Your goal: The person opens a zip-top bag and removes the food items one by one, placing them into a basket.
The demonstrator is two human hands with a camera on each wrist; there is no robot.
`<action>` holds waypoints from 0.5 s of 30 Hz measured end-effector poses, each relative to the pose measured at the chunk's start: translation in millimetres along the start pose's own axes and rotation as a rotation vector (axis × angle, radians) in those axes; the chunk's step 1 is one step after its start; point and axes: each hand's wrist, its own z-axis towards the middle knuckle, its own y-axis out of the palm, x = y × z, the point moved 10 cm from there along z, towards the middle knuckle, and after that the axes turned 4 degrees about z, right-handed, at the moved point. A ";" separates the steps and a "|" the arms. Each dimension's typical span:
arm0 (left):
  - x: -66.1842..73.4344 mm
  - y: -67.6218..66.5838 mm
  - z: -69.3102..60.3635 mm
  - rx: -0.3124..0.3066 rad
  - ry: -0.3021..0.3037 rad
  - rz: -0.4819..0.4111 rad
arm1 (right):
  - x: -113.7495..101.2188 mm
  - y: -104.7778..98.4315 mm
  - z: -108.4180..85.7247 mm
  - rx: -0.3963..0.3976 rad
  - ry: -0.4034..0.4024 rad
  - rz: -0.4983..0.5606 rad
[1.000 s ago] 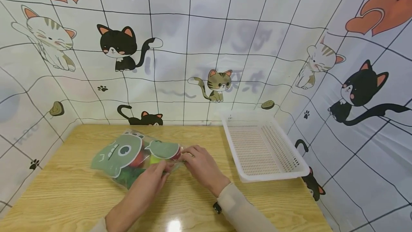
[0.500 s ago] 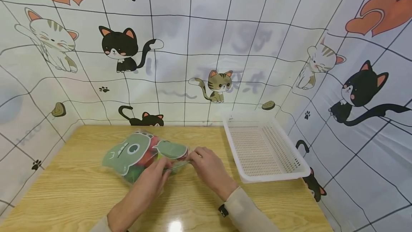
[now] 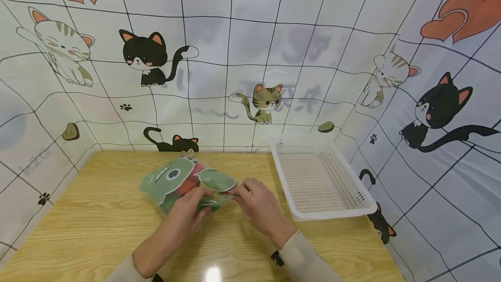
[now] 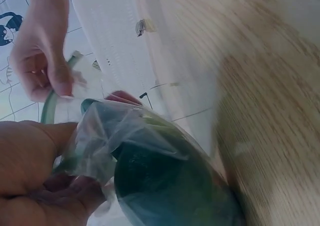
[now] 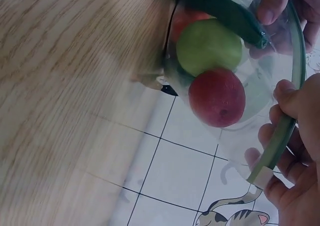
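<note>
A clear plastic zip bag [image 3: 166, 182], printed with a green cartoon animal face, lies on the left half of the table. Through its film show a red round fruit [image 5: 217, 97], a green round fruit [image 5: 209, 47] and a long dark green vegetable [image 5: 227, 16]. My left hand [image 3: 188, 212] pinches the near part of the bag's mouth. With thumb and fingers, my right hand [image 3: 262, 206] grips the green zip strip [image 5: 276, 145] close to its white slider [image 5: 262, 177]. Whether the zip is parted cannot be told.
A white perforated plastic basket [image 3: 291, 195] stands at the right of the wooden table [image 3: 78, 229]; nothing shows inside it. A cat-print curtain [image 3: 211, 47] encloses the back and sides. A small black object [image 3: 277, 259] is at the right sleeve.
The bag has slid to the right along the table, its printed face moving with it. Both hands keep hold of its mouth, and the right hand has shifted slightly right.
</note>
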 end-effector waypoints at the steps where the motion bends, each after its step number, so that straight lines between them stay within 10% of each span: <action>1: -0.8 0.0 0.7 -0.003 -0.001 -0.003 | -0.7 -1.0 0.3 -0.004 0.001 0.001; 15: 1.2 -19.1 4.6 0.122 0.054 0.009 | 10.2 -16.1 -3.2 0.030 0.043 0.079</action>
